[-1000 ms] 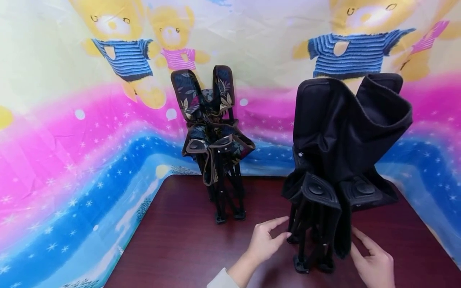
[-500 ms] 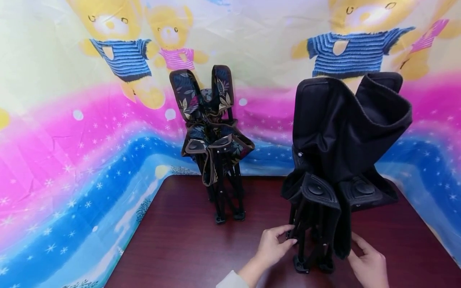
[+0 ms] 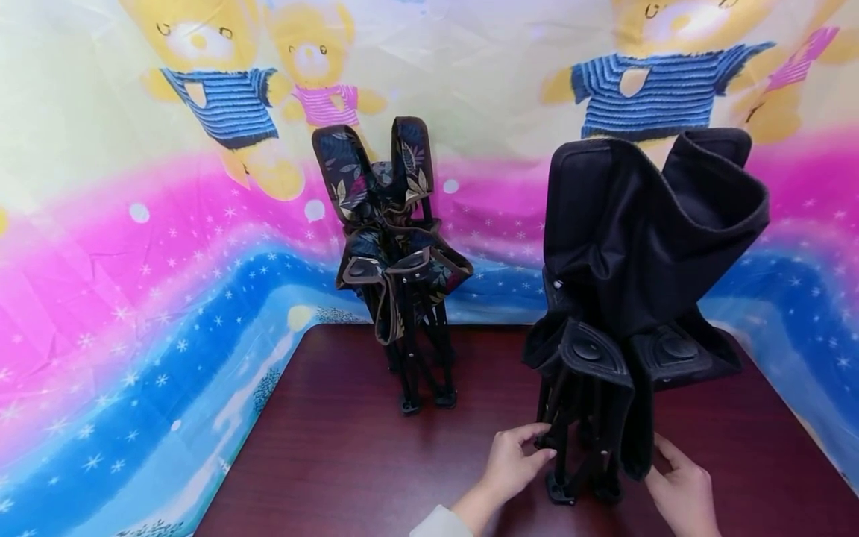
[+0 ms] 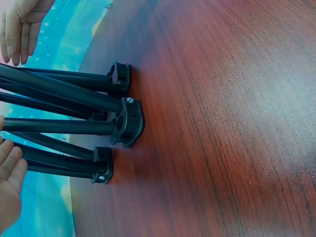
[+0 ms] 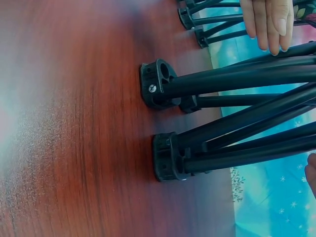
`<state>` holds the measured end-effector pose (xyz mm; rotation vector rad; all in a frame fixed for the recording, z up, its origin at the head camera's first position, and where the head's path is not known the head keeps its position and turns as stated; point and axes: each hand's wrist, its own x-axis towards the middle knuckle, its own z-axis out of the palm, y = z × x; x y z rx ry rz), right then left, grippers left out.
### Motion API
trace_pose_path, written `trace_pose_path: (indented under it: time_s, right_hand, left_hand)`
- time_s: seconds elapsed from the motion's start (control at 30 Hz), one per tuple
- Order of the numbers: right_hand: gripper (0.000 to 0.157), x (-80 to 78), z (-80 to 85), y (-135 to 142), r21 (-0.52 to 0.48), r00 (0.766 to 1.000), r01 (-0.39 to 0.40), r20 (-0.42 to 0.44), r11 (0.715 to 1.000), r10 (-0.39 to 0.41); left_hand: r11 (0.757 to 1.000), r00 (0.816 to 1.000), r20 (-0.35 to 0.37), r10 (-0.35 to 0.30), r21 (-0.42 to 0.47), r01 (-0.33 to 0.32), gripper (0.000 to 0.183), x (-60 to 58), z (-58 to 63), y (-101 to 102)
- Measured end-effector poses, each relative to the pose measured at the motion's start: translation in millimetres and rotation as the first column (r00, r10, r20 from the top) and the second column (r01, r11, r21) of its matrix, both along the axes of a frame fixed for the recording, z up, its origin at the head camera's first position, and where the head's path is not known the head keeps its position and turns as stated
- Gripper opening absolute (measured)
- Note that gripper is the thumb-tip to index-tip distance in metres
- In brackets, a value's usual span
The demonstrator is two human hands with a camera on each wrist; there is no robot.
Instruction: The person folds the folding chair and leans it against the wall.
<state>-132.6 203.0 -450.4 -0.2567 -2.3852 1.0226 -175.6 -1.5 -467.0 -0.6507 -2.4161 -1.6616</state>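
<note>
A folded black camp chair (image 3: 624, 253) stands upright at the right of the table, its fabric bunched over thin black legs (image 5: 256, 79). My left hand (image 3: 513, 462) reaches the lower legs from the left, fingers fairly straight and thumb apart. In the left wrist view its fingertips lie at the legs. My right hand (image 3: 684, 488) is on the other side, close beside the hanging black fabric, which hides some fingertips. Seen across the legs in the left wrist view, the right hand's fingers (image 4: 17, 42) are mostly straight. Whether they touch the chair cannot be told.
A second folded chair (image 3: 396, 246), in floral fabric, stands further back on the left. The dark red wooden table (image 3: 335, 462) carries both chairs. Behind hangs a colourful cloth (image 3: 490, 82) printed with bears.
My left hand has moved right to the chair's legs. My right hand has shifted slightly left, nearer the hanging fabric. The black chair stays standing in place.
</note>
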Motion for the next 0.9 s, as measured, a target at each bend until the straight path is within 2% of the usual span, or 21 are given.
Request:
trace_pose_path:
  time_s: [0.2,0.5,0.6,0.73,0.9]
  right_hand:
    - [0.023,-2.6,-4.4,3,-0.003,1.000,-0.005,-0.014,1.000,0.005]
    - [0.031,-10.8,-2.8,6,-0.042,0.991,-0.044,0.122,0.998,0.049]
    - [0.028,-13.5,-3.6,7,-0.043,0.990,-0.055,0.125,0.998,0.060]
    - [0.015,-15.7,-4.8,7,-0.058,0.990,-0.065,0.122,0.996,0.071]
    - [0.009,-17.8,-4.3,5,-0.082,0.990,-0.074,0.111,0.994,0.083]
  left_hand:
    - [1.000,1.000,0.027,0.003,0.015,-0.004,0.024,-2.7,-4.4,6]
    - [0.998,0.994,0.105,0.009,0.067,-0.016,0.021,-5.0,-0.2,14]
    - [0.995,0.988,0.154,0.004,0.094,-0.018,0.019,-4.9,1.2,15]
    - [0.993,0.979,0.204,-0.002,0.112,-0.021,0.018,-4.0,2.5,16]
    - [0.994,0.979,0.202,0.002,0.105,-0.024,0.018,-5.2,-1.8,19]
